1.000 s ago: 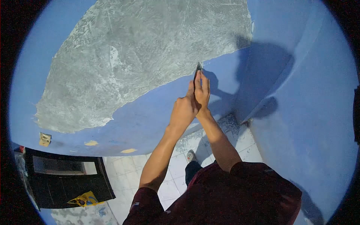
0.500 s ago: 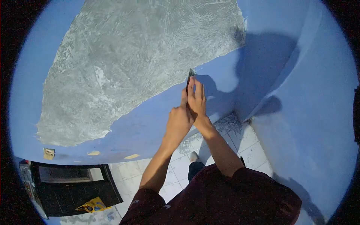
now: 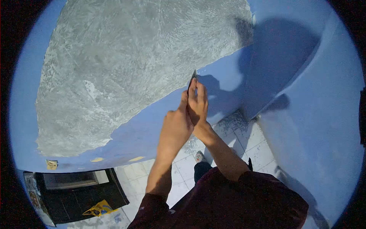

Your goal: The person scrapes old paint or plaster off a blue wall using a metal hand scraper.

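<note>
A thin, dark scraper point(image 3: 192, 79) meets the wall at the edge between the grey bare patch point(image 3: 126, 57) and the blue paint point(image 3: 152, 110). My left hand point(image 3: 176, 124) is closed around its lower end, index finger stretched along the tool. Fingers of my right hand point(image 3: 198, 104) lie along the blade's right side, pressing on it close to the tip. Both hands overlap at the wrists, and they hide the handle.
A black piece of furniture point(image 3: 91, 202) with a yellow bag point(image 3: 100, 208) on it stands at lower left. An electrical outlet point(image 3: 52, 164) sits low on the wall. White floor tiles point(image 3: 183, 164) lie below, and another blue wall point(image 3: 320, 126) rises at right.
The view has shifted slightly. Both hands and the scraper stay at about the same spot on the paint edge, with my left hand a little lower and further left in view.
</note>
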